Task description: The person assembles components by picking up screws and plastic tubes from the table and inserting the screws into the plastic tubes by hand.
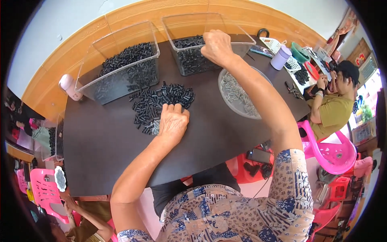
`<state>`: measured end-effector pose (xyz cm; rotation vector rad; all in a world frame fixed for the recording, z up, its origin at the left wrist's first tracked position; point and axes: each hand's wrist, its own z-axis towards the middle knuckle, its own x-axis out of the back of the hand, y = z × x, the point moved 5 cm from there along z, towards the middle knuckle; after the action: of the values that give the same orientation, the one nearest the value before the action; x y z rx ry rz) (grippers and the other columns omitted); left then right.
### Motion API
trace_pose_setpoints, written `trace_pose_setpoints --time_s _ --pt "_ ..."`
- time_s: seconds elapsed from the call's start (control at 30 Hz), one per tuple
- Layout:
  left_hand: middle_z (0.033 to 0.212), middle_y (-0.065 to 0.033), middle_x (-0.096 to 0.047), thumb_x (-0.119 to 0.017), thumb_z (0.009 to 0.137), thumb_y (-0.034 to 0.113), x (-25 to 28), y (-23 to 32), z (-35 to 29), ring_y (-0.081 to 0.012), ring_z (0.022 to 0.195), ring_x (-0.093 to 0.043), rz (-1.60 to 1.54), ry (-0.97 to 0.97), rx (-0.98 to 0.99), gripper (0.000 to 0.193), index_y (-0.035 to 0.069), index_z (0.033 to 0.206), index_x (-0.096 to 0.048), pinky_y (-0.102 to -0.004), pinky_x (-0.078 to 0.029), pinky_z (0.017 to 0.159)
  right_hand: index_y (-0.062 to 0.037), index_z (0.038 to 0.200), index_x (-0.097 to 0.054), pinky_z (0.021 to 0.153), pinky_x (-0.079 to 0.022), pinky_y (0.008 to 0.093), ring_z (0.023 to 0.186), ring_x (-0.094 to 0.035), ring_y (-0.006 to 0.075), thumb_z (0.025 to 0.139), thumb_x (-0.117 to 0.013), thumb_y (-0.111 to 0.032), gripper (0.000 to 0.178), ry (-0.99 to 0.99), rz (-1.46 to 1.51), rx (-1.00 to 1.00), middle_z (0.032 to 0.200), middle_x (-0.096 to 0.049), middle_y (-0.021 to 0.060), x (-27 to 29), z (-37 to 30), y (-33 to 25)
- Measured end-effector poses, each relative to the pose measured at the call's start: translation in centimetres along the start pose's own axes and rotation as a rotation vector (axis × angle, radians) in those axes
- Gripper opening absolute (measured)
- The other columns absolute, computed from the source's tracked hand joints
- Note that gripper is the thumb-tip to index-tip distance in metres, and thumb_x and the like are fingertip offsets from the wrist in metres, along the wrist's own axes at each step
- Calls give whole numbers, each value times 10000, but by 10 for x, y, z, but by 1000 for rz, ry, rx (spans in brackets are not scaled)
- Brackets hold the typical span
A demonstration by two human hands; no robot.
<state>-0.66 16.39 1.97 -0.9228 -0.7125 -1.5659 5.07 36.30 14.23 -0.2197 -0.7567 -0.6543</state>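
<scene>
My left hand (173, 123) rests on the dark table with its fingers curled under. It lies at the near edge of a loose pile of small black ribbed plastic pieces (163, 99). Beside its wrist is a little heap of small clear or silvery pieces (154, 127). What the curled fingers hold is hidden. Over the front rim of the right-hand clear plastic bin (189, 72), my right hand (217, 47) is closed, knuckles up; anything in it is out of sight. Black pieces lie in that bin. Under my right forearm stands a round translucent tub (231, 105) of small pale pieces.
Another clear bin (133, 82) of black pieces stands at the left, with a pink bottle (69, 86) beside it. A lilac container (281, 57) and pliers (293, 89) lie to the right. A person (336, 99) sits at the right; another's arms (86, 220) show lower left.
</scene>
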Motion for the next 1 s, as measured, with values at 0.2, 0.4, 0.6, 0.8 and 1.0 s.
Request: trace_pose_setpoints --time_s 0.2,0.4,0.6,0.8,1.0 --pt "695 -114 -541 -590 633 68 -9 2 13 -242 680 -542 -14 -84 -55 63 36 686 -590 -372 -379 673 53 668 -628 714 -485 474 800 -621 410 630 -591 -137 197 -362 182 -249 785 -616 289 -6 21 27" --pt "688 -112 -538 -604 615 54 -7 -1 11 -248 674 -550 51 -90 -38 81 36 679 -558 -370 -383 658 2 693 -631 690 -488 449 775 -620 380 658 -634 -188 192 -246 131 -203 773 -627 236 13 3 24" --pt "725 -128 -542 -583 684 -2 11 -5 5 -302 669 -528 -202 26 168 93 38 752 -534 -401 -391 630 3 794 -635 598 -460 278 636 -569 126 775 -648 -127 133 -346 925 -253 680 -624 60 19 -122 -52" --pt "718 -128 -534 -543 687 -59 22 10 0 -316 651 -516 -347 132 211 125 35 768 -522 -419 -406 607 4 762 -657 471 -396 204 518 -507 71 821 -644 -149 164 -606 1459 -699 626 -615 58 -5 -181 -79" --pt "812 -141 -594 -591 705 -34 21 2 -5 -324 744 -587 -564 61 312 152 10 851 -584 -399 -460 668 1 725 -645 446 -369 197 486 -483 68 791 -640 -108 127 -518 1570 -853 597 -600 54 -6 -198 -73"
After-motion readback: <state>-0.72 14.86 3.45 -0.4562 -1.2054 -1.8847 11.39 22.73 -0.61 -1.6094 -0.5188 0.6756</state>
